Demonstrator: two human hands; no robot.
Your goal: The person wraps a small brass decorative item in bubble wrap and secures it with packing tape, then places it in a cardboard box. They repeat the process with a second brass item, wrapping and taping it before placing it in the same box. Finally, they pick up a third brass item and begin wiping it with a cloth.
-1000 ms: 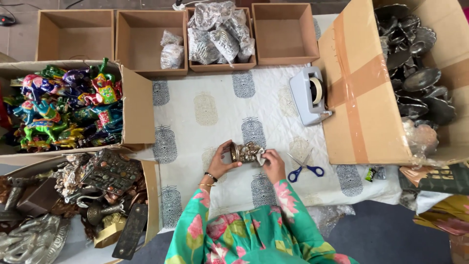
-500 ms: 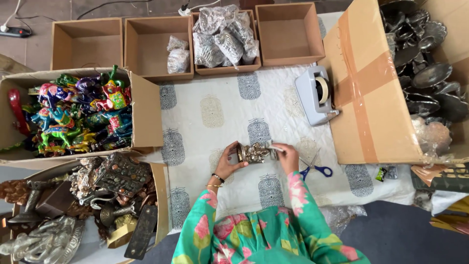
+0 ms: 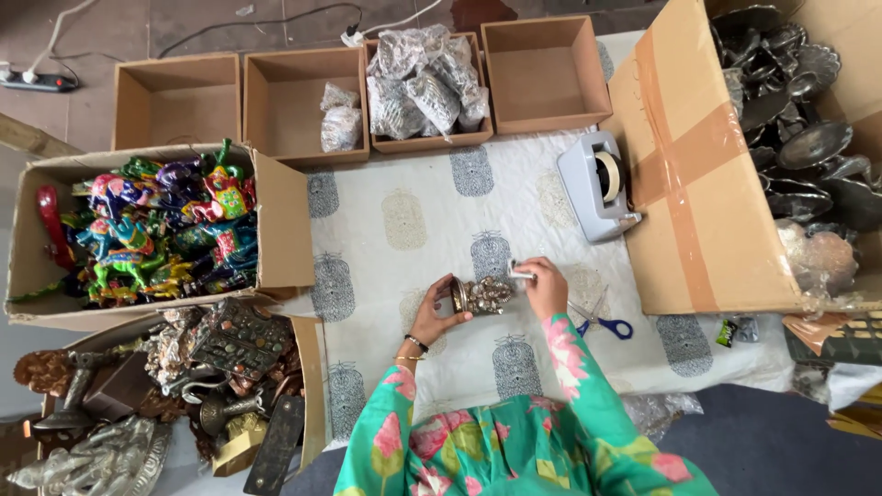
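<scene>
Metal figurine [image 3: 481,295] lying sideways, long axis left-right, gripped by both hands [image 3: 432,317] [image 3: 546,287]

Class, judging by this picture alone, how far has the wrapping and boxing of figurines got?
Done: wrapped bundles fill one small box and two lie in its neighbour. In hand: the left hand and right hand hold a metal figurine over the printed cloth. Left: two small boxes stand empty, and unwrapped figurines crowd the big carton.
</scene>
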